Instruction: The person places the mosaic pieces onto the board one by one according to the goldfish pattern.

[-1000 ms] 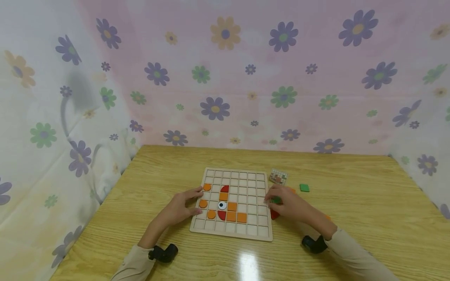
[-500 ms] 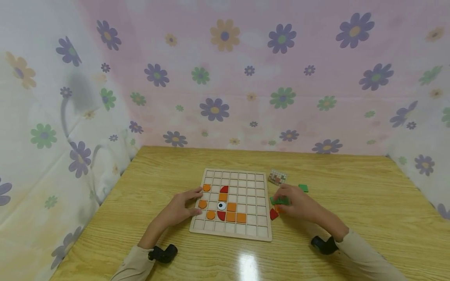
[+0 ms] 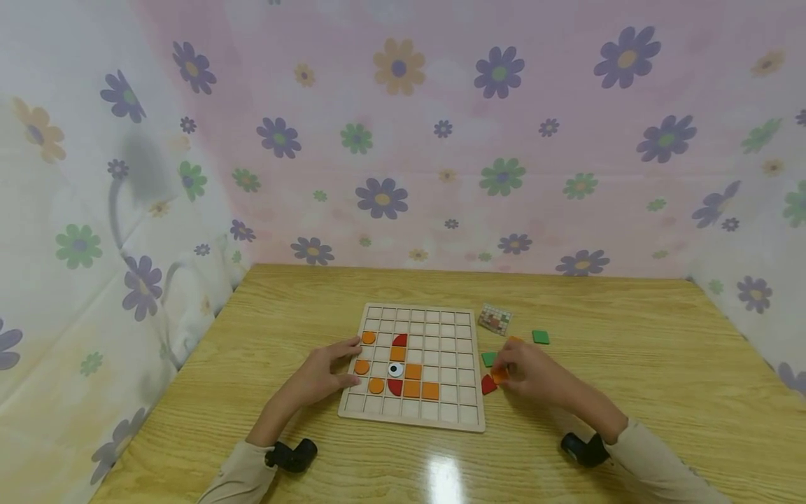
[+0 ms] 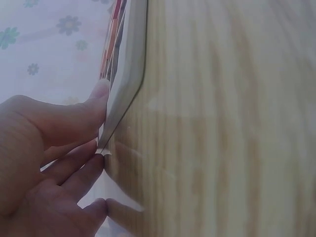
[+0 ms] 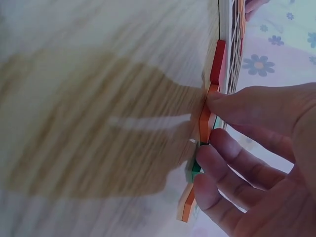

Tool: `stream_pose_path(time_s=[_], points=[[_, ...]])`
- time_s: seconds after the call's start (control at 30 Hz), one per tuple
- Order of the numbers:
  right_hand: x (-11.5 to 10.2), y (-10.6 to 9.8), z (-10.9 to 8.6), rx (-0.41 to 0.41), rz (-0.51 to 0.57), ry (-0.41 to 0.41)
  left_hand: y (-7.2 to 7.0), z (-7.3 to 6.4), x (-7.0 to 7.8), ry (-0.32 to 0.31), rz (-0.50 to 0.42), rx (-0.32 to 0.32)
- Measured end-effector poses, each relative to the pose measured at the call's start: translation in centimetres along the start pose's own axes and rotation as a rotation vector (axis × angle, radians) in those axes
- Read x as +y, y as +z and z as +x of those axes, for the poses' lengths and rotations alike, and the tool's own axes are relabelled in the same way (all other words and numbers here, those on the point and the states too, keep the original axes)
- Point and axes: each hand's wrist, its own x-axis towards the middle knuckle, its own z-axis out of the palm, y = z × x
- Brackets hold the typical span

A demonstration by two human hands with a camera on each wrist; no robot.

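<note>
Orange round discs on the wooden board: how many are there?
3: an upper orange disc and a lower orange disc in the leftmost column, and a third orange disc one column right, lowest in the head view.

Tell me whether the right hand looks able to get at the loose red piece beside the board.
Probably yes: the red piece lies uncovered between the board and the right hand, near its thumb. It may first have to release the orange piece it pinches.

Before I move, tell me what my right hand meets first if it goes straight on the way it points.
Past the orange piece it touches, your right hand would likely meet the green piece beside the board first; exact height is hard to judge.
</note>
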Motion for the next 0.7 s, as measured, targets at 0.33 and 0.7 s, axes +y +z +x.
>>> stream_pose_path(time_s=[0.33, 0.7], points=[[-0.37, 0.03, -0.14, 0.006, 0.004, 0.002, -0.02, -0.11, -0.06, -0.001, -0.004, -0.005], [-0.62, -0.35, -0.16, -0.014, 0.046, 0.038, -0.04, -0.09, -0.19, 0.004, -0.007, -0.007]])
